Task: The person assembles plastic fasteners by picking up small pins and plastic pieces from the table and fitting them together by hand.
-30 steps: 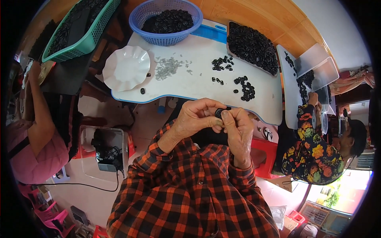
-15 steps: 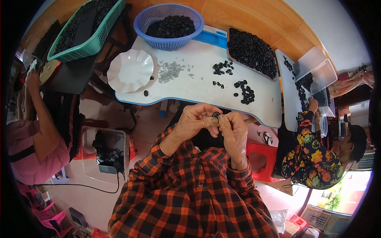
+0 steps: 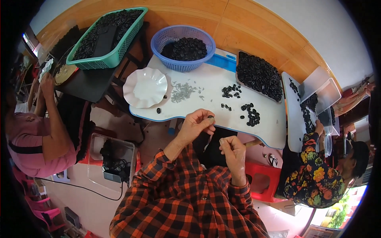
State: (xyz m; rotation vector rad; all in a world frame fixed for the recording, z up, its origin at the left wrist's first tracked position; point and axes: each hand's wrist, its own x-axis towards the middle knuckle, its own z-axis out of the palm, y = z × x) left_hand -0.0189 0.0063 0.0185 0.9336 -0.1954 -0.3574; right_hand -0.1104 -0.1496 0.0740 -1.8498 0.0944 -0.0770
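My left hand point(image 3: 195, 126) pinches a small black oval piece point(image 3: 210, 117) between thumb and fingertips, just in front of the table's near edge. Lower and to the right, my right hand point(image 3: 234, 152) is closed with thumb against fingers; whatever it may hold is too small to see. Beyond my hands, loose black oval pieces point(image 3: 251, 115) lie on the white table point(image 3: 194, 109). Farther back sits a cluster of small black pieces point(image 3: 231, 91). Small clear pieces point(image 3: 182, 92) are scattered left of centre, beside a white scalloped plate point(image 3: 145, 87).
A blue basket point(image 3: 183, 65) and a tray point(image 3: 260, 75) of black pieces stand at the back. A green basket point(image 3: 107, 61) rests on the dark table to the left. Co-workers sit on both sides; one has a hand point(image 3: 318, 127) at the right table.
My hands have separated: the left keeps the black piece and the right has drawn down and away. The view has shifted, so the table appears lower and farther right.
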